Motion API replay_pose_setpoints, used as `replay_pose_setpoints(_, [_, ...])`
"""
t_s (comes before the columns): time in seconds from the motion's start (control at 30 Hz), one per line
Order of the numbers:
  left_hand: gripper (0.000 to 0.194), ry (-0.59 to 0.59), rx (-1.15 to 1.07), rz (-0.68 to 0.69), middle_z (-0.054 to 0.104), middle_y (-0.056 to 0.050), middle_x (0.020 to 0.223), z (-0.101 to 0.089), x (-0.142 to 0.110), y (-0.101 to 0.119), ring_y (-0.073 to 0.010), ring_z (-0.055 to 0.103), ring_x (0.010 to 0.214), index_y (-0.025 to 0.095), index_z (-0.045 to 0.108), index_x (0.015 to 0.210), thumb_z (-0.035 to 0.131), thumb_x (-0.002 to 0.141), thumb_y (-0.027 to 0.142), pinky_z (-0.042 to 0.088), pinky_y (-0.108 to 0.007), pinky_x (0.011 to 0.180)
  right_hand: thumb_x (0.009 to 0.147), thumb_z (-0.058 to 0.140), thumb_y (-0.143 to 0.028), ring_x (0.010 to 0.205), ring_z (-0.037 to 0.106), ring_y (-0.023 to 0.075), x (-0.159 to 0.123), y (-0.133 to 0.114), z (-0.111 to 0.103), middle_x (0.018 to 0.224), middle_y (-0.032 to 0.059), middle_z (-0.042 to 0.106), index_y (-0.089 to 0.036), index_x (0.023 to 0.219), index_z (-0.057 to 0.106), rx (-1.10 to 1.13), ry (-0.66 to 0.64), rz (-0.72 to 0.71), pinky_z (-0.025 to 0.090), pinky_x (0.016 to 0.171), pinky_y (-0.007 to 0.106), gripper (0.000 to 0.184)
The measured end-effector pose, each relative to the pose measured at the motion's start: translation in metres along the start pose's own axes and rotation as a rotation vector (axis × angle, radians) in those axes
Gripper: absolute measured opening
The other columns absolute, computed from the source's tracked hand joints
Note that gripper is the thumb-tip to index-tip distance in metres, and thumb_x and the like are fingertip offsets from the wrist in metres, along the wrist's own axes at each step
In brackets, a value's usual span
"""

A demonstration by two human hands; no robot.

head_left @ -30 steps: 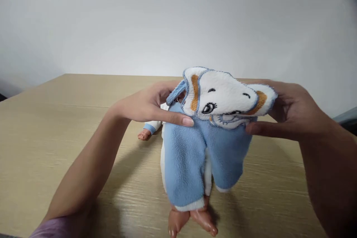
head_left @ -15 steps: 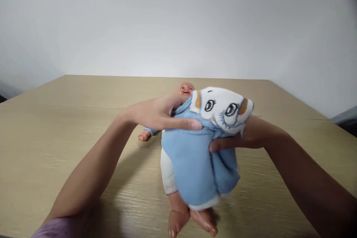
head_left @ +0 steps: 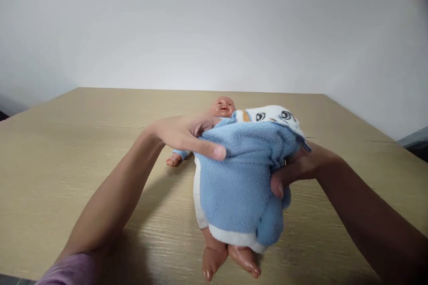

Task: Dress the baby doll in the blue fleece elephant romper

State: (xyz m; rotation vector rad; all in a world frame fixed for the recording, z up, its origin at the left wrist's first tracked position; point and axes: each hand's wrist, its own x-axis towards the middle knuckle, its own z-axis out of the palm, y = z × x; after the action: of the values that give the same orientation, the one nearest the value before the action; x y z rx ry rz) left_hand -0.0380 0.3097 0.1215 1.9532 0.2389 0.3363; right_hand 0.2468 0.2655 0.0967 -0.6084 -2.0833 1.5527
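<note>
On the wooden surface (head_left: 100,151), seen from the head camera, a baby doll (head_left: 223,107) lies on its back with its head pointing away from the person and its bare feet (head_left: 230,262) nearest them. A blue fleece garment (head_left: 237,178) with white trim is bunched over the doll's body, and a white patch with embroidered cartoon eyes (head_left: 272,115) sits at the garment's far end, just beside the doll's head.

The left hand (head_left: 187,136) comes in from the left and grips the garment's upper left edge, its fingers (head_left: 214,151) closed on the fleece near the doll's shoulder. The right hand (head_left: 294,171) holds the opposite side, fingers curled narrowly around a gathered fold of cloth, thumb tip showing at the front. One small doll hand (head_left: 173,160) in a blue and white cuff rests on the surface just left of the body. A purple sleeve (head_left: 67,271) shows at the person's left forearm. A plain white wall (head_left: 214,31) stands behind the surface.

Judging from how the cloth lies, handling this well would mean keeping both grips level so the fleece moves evenly along the body rather than twisting to one side. The fabric is soft and thick, so it may bunch and catch on the doll's limbs; a steady, light hold on each edge, with the doll kept flat, looks the surest way.
</note>
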Motion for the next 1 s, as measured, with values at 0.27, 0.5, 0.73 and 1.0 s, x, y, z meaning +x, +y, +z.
replay_pose_setpoints(0.27, [0.047, 0.103, 0.016, 0.103, 0.076, -0.008, 0.089, -0.006, 0.002, -0.006, -0.027, 0.076, 0.093, 0.019, 0.076, 0.113, 0.094, 0.083, 0.052, 0.066, -0.036, 0.087, 0.086, 0.089, -0.059, 0.135, 0.068, 0.0316, 0.002, 0.013, 0.009, 0.134, 0.0111, 0.077, -0.021, 0.142, 0.072, 0.054, -0.005, -0.029, 0.055, 0.116, 0.044, 0.069])
replay_pose_setpoints(0.5, [0.042, -0.005, 0.047, -0.003, 0.077, -0.008, 0.088, -0.009, 0.0, -0.003, -0.0279, 0.077, 0.097, 0.022, 0.075, 0.109, 0.084, 0.091, 0.059, 0.066, -0.037, 0.091, 0.076, 0.097, -0.05, 0.126, 0.074, 0.033, -0.001, 0.013, 0.002, 0.121, 0.0109, 0.081, -0.017, 0.13, 0.078, 0.086, -0.145, 0.061, 0.06, 0.109, 0.042, 0.067])
replay_pose_setpoints(0.73, [0.05, -0.055, -0.057, -0.008, 0.076, -0.01, 0.081, -0.015, -0.005, -0.01, -0.0333, 0.077, 0.105, 0.021, 0.075, 0.087, 0.098, 0.071, 0.062, 0.068, -0.039, 0.093, 0.091, 0.078, -0.059, 0.08, 0.079, 0.026, -0.001, 0.026, 0.006, 0.073, 0.0053, 0.078, -0.02, 0.091, 0.082, 0.218, -0.071, 0.021, 0.067, 0.088, 0.036, 0.04])
replay_pose_setpoints(1.0, [0.041, 0.21, -0.304, 0.092, 0.069, -0.004, 0.078, 0.017, 0.01, -0.01, -0.0201, 0.074, 0.088, 0.017, 0.072, 0.091, 0.085, 0.092, 0.056, 0.064, -0.03, 0.091, 0.095, 0.072, -0.072, 0.051, 0.06, 0.0113, -0.001, 0.0, 0.019, 0.052, -0.0043, 0.057, -0.021, 0.061, 0.064, 0.369, 0.035, 0.036, 0.056, 0.058, 0.02, 0.062])
